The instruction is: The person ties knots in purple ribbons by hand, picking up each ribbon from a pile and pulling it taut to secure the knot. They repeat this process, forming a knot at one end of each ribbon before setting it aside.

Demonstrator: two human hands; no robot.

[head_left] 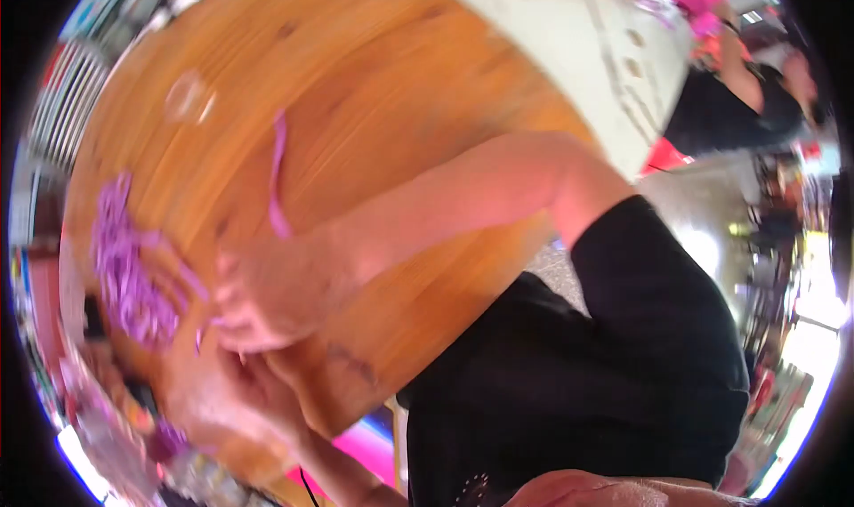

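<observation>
The right hand (277, 298) curls its fingers closed on a purple ribbon (189, 280), which trails from the pile (133, 280) on the table (382, 80). The left hand (233, 400) is just below, blurred; I cannot tell its grip. A loose strip (279, 164) lies beyond the right wrist.

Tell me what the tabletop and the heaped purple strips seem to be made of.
Tabletop: wood, judging by the grain lines and dark knots; perhaps varnished.

Purple strips: thin, flexible ribbon-like material, possibly satin or plastic. Pale highlights suggest a glossy finish, but blur leaves both open.
</observation>
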